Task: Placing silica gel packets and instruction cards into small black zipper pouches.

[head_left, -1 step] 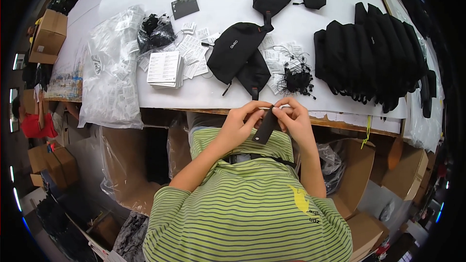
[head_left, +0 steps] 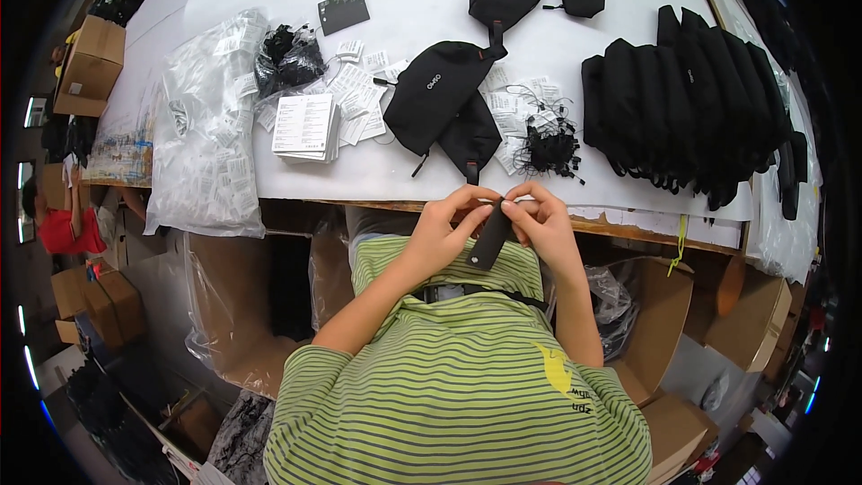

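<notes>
Just off the table's front edge, I pinch the upper end of a narrow black tag [head_left: 488, 247] between both hands. The tag hangs tilted, with a small light mark near its lower end. My left hand [head_left: 446, 232] is closed at its left side, thumb and forefinger on the top. From the other side my right hand [head_left: 544, 223] closes on the same end with thumb and forefinger. A black zippered waist bag [head_left: 435, 94] with its strap lies ahead on the table. To its right are a pile of black loop strings [head_left: 549, 145] and some white printed labels [head_left: 505, 112].
A stack of white cards [head_left: 303, 127], a bag of black strings [head_left: 289, 60] and a clear plastic bag of labels [head_left: 208, 139] lie left. Several black bags [head_left: 682, 103] stand in a row right. A cardboard box [head_left: 642, 328] is below the table. A person in red [head_left: 74, 232] is far left.
My fingertips and the black tag have shifted very slightly, with both hands keeping the same pinch. Nothing on the table has moved.
</notes>
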Tool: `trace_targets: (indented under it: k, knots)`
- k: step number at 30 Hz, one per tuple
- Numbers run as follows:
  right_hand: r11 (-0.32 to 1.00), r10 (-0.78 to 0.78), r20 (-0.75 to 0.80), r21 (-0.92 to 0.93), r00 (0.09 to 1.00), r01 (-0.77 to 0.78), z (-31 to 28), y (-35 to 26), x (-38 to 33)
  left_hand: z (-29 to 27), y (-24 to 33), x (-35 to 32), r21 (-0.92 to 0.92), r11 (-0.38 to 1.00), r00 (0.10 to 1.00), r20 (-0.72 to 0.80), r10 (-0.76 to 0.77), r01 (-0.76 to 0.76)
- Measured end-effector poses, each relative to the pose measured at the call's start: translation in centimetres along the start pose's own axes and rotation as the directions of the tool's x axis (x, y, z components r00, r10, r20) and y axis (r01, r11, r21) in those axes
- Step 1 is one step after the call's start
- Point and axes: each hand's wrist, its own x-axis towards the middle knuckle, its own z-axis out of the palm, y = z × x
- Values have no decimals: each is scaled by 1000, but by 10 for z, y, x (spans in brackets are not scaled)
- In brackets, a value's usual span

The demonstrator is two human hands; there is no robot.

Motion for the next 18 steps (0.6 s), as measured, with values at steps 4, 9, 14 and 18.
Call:
trace_targets:
  k: [4,9,14,18]
  knots:
    - [997,35,90,65,995,-41,4,4,2,2,-3,3,-52,998,999,-31,14,-16]
    - [999,7,57,53,998,-10,3,8,7,-4,-4,12,204,974,993,-46,112,-100]
    - [999,31,73,29,997,-34,0,12,9,-4,-11,12,178,977,992,-34,122,-114]
    - [998,41,20,56,999,-42,-8,15,10,-16,-11,23,450,858,935,-121,334,-248]
